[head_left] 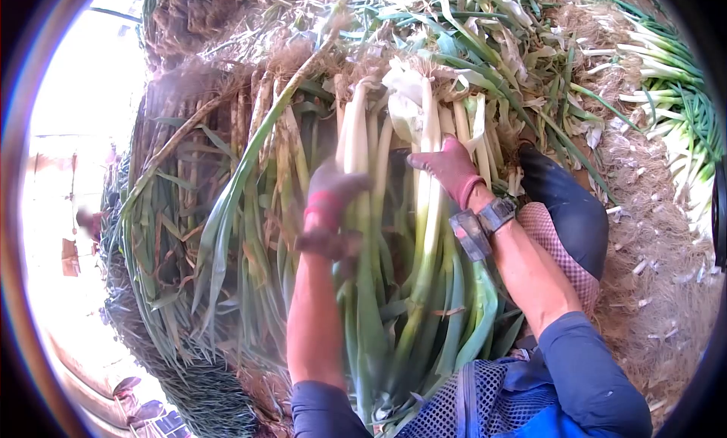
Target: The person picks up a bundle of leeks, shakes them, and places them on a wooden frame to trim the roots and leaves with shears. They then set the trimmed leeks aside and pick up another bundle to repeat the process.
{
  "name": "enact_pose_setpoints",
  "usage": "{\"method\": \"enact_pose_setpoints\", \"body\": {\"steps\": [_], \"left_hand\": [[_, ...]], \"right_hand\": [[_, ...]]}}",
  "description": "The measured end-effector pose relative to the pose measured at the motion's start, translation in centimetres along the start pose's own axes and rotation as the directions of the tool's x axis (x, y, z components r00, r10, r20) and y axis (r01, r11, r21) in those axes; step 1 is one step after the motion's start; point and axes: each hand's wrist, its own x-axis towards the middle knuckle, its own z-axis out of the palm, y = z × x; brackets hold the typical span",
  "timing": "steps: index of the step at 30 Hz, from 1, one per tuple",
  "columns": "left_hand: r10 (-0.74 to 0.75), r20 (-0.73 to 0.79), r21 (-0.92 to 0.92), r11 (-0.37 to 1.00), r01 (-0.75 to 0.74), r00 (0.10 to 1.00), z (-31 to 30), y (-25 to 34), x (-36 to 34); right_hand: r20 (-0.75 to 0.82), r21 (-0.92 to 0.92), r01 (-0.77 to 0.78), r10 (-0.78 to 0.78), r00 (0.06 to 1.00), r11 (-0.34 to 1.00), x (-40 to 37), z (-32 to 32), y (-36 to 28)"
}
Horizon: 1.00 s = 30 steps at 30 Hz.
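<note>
Long leeks (430, 203) with white stems and green leaves lie in front of me, their roots pointing away. My right hand (448, 167), in a reddish glove, is closed around one or more white stems, its thumb stretched to the left. A device is strapped to that wrist. My left hand (333, 199), gloved and smeared by motion, is over the stems just to the left; its fingers cannot be made out. Left of it is a thick row of unpeeled leeks (250, 203) with brown, dirty stems.
Peeled leeks (674, 127) lie at the far right. Root trimmings and scraps (644, 286) cover the ground there. Loose leaves (485, 29) are heaped at the top. My bent knee (568, 203) is right of the leeks. A dark green pile (197, 400) stands at the lower left.
</note>
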Motion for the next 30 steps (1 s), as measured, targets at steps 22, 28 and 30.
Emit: {"method": "enact_pose_setpoints", "body": {"steps": [22,28,30], "left_hand": [[0.041,0.037,-0.031,0.999,-0.04,0.998,0.0,0.4,-1.2],[0.033,0.092,-0.134,0.991,-0.021,0.995,0.0,0.4,-1.3],[0.078,0.072,-0.138,0.988,-0.068,0.994,-0.2,0.6,-1.6]], "right_hand": [[0.023,-0.056,-0.134,0.135,0.991,0.989,-1.7,-1.5,-0.2],[0.137,0.154,-0.154,0.133,0.981,0.976,-2.8,1.6,3.4],[0.144,0.276,-0.123,0.085,0.986,0.953,-2.3,2.1,4.1]]}}
